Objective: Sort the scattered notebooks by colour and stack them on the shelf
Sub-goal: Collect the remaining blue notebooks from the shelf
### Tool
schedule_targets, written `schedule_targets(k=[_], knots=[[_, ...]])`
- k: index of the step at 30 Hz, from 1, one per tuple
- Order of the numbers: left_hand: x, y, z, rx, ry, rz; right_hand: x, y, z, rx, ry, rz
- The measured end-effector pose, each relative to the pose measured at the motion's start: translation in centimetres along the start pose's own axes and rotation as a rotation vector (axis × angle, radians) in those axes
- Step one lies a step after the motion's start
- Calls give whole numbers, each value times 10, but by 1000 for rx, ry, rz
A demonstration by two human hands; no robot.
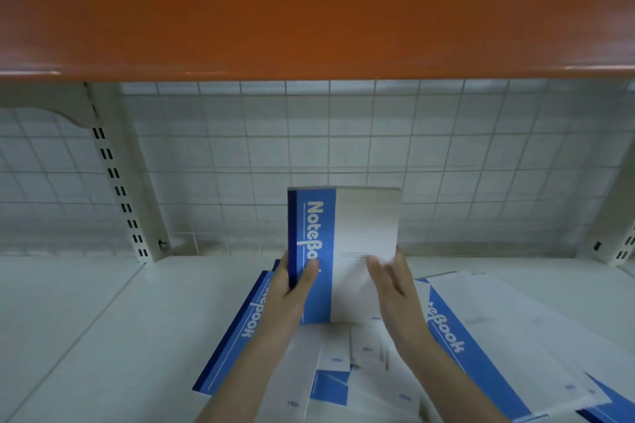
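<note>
A blue-and-white notebook stack [347, 237] stands upright at the middle of the white shelf [86, 319]. My left hand [295, 288] grips its dark blue spine, thumb across the blue cover. My right hand [395, 282] holds its right edge, fingers lying on the white part of the cover. Several more blue-and-white notebooks lie flat under my arms: one at the left [237, 333], one at the right [481, 326], smaller ones [336, 374] near the front.
An orange shelf front [309, 17] hangs overhead. A wire grid back panel [240, 154] closes the rear. Slotted uprights [117, 175] stand at the left and at the far right [618, 240]. Bare shelf surface lies to the left.
</note>
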State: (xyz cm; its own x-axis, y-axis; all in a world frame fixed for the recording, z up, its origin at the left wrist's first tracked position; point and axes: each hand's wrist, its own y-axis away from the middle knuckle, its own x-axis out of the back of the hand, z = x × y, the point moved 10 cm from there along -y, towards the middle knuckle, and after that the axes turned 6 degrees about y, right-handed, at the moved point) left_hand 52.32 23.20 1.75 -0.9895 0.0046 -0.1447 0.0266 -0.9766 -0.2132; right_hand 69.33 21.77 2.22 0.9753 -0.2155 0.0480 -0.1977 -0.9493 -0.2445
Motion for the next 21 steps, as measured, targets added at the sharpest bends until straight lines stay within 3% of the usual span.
schedule_targets(k=[4,10,14,21], knots=[[0,5,-8,-3,-54,16,4,5,11,-68,90,47],[-44,2,-10,72,-212,-156,56,1,2,-156,434,132],[-86,6,-27,245,-136,-186,107,24,5,-320,413,224],[-199,41,-43,339,-132,-459,220,79,2,-413,444,504]])
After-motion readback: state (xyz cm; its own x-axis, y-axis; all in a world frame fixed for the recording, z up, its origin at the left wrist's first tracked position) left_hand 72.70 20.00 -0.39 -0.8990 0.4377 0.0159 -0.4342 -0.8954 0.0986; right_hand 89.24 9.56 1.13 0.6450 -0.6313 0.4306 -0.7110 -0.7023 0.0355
